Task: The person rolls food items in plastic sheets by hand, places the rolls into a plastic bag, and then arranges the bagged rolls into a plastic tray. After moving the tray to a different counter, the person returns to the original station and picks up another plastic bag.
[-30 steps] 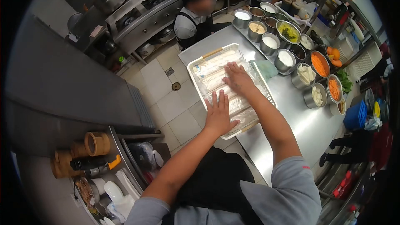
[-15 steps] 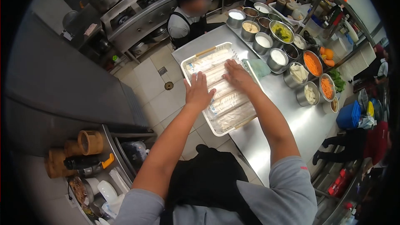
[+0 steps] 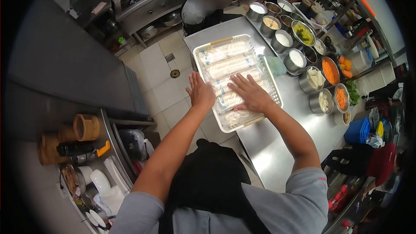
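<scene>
A white plastic basket [image 3: 276, 89] with tan handles sits at the corner of a steel table [image 3: 299, 141]. In it lie several long, pale packs [image 3: 229, 66] in clear plastic wrap with blue print, side by side. My right hand [image 3: 252, 94] rests on the packs in the nearer half of the basket, palm down with fingers spread. At the basket's left rim is my left hand [image 3: 202, 92], its fingers stretched out and its thumb side by the packs. Neither hand grips anything. My palms hide parts of the middle packs.
Steel pots of white powder [image 3: 284, 40], shredded carrot [image 3: 330, 71] and cut pale vegetables [image 3: 315, 78] stand right of the basket. A folded green bag [image 3: 274, 66] lies beside it. A co-worker [image 3: 201, 11] is beyond the table. Bamboo steamers [image 3: 86, 127] sit on the left shelf.
My right hand has shifted toward me over the packs, and my left hand has moved to the basket's left rim. More of the far packs shows. The camera view has also shifted.
</scene>
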Action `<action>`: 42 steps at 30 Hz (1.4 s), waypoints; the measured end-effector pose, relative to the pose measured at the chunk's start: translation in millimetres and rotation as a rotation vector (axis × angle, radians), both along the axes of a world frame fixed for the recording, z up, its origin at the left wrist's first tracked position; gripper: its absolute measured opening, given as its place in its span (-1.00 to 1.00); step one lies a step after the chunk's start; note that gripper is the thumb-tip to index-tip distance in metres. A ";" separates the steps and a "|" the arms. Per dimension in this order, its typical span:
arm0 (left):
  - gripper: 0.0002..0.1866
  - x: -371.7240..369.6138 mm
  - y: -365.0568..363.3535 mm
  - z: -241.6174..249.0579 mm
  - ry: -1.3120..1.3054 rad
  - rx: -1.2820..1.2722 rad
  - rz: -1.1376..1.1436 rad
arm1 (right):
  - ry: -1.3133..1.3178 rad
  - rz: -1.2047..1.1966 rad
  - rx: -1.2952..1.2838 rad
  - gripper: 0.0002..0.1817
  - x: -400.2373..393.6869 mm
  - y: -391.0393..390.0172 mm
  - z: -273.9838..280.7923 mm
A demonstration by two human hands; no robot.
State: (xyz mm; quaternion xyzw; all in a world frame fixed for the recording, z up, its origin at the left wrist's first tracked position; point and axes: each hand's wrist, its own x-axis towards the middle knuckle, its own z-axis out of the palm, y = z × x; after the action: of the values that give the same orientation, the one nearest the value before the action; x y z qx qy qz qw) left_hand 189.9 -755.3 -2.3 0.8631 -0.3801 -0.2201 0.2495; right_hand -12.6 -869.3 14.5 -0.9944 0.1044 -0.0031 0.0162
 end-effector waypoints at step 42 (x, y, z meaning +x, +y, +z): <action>-0.54 45.2 281.4 -63.6 0.788 -0.103 0.274 | -0.305 -0.234 0.515 -0.71 -3.5 64.0 60.2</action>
State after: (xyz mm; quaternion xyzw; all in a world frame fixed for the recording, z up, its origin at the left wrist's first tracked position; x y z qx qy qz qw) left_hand 235.0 -473.9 -66.0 0.7420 -0.1476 -0.4789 0.4454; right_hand -16.1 -805.2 74.7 -0.9269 0.2119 -0.1277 0.2822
